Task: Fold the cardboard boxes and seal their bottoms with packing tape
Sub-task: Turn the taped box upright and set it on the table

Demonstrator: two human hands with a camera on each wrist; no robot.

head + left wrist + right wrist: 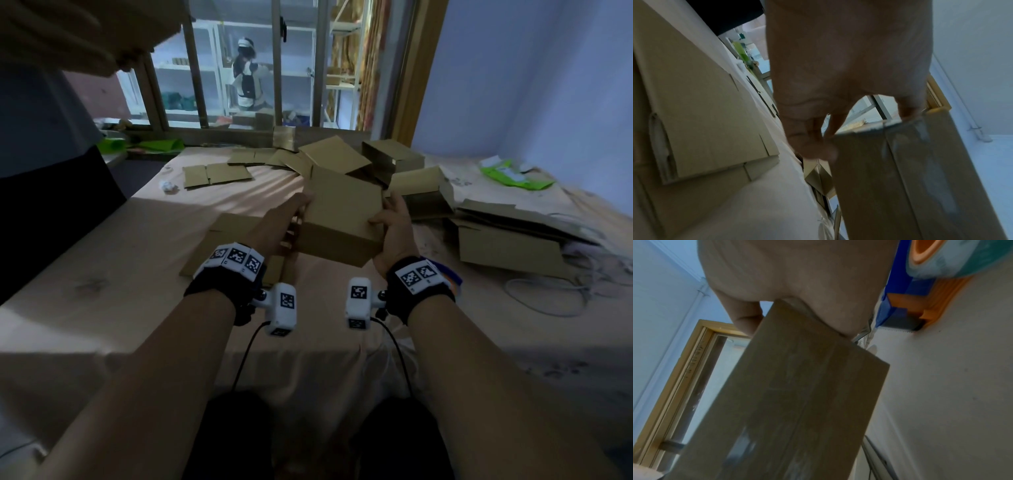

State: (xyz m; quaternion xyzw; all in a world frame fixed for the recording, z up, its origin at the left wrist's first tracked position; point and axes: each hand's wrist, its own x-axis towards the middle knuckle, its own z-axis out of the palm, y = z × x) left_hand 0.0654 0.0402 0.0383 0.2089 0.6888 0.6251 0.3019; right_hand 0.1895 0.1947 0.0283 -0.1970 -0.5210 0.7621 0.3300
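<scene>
Cardboard box (pixel 337 219), apparently taped along its underside seam, is held above the bed (pixel 102 246), gripped by left hand (pixel 284 222) and right hand (pixel 394 226).

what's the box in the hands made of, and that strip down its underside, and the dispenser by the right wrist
The box: matte brown cardboard, with raw-cut edges and crisp folds. The strip along its bottom seam: probably clear glossy packing tape, since it shows pale reflective streaks. The dispenser: smooth, hard blue and orange plastic by its look, holding a translucent tape roll on an orange core.
</scene>
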